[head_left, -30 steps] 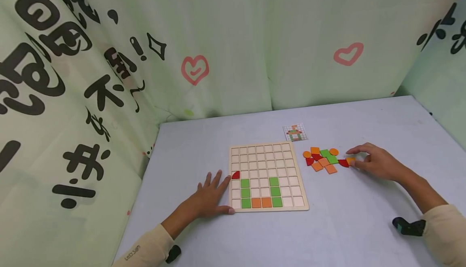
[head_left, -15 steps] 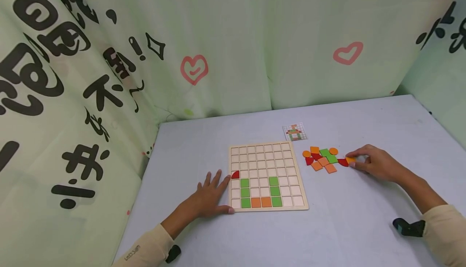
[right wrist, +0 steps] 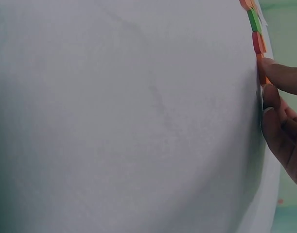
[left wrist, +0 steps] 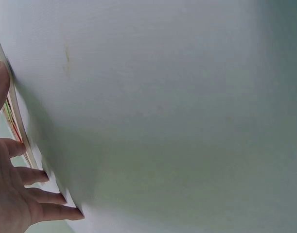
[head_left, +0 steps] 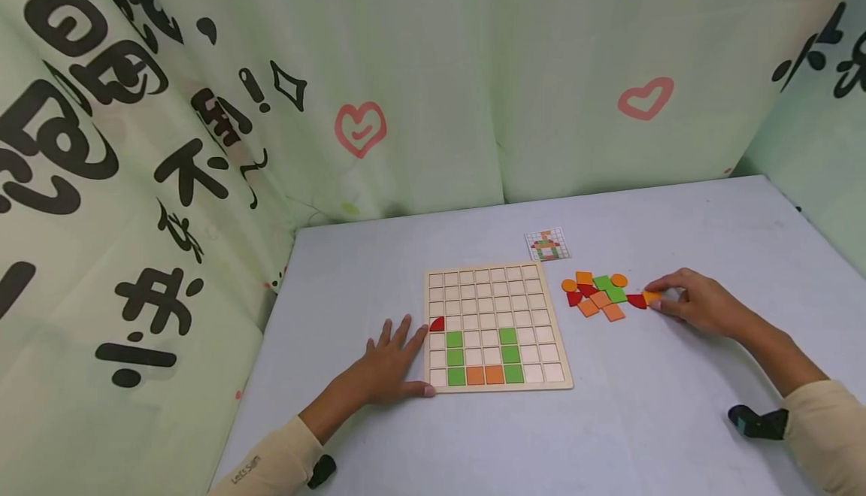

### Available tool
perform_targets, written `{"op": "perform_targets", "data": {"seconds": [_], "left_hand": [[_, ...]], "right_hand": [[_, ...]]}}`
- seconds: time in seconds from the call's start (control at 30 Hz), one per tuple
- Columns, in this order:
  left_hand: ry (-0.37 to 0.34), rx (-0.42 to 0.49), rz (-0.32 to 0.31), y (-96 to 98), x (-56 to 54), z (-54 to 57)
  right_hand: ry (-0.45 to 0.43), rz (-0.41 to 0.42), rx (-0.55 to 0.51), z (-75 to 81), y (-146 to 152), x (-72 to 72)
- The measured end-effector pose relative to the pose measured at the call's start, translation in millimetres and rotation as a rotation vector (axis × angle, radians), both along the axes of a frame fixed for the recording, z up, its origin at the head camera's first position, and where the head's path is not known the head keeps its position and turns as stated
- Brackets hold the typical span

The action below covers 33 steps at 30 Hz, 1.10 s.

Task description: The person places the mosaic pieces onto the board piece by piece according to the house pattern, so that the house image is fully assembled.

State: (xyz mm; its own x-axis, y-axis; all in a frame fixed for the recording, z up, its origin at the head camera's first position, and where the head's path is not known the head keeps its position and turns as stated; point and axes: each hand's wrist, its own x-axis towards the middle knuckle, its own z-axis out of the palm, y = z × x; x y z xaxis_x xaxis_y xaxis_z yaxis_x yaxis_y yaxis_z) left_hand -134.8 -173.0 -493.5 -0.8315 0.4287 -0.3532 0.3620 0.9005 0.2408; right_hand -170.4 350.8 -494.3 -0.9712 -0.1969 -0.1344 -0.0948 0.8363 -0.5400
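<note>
Two hands [head_left: 387,370] [head_left: 704,303] reach over a pale table [head_left: 629,383] before lettered curtains [head_left: 433,45].

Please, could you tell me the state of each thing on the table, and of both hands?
Grid board: flat, partly filled
Loose tiles: clustered right of the grid board
Picture card: flat, printed side up
Right hand: pinching an orange tile
That orange tile: held, cannot tell if lifted
Left hand: fingers spread, touching the grid board's left edge

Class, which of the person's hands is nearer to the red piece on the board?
Left. The left hand rests at the left edge of the board, beside the red piece; the right hand is past the opposite edge, pinching an orange tile.
</note>
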Motion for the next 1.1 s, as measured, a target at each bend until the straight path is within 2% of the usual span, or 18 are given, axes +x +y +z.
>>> {"op": "perform_targets", "data": {"seconds": [0.43,0.67,1.1], "left_hand": [[0.014,-0.001,-0.003,0.7,0.7,-0.2],[0.024,-0.012,-0.008,0.7,0.4,-1.0],[0.02,-0.012,0.001,1.9,1.0,0.4]], "right_hand": [[-0.031,0.001,-0.046,6.0,1,2.4],[-0.073,0.047,-0.064,10.8,3,5.1],[-0.069,0.057,-0.131,16.7,-3,6.5]]}}
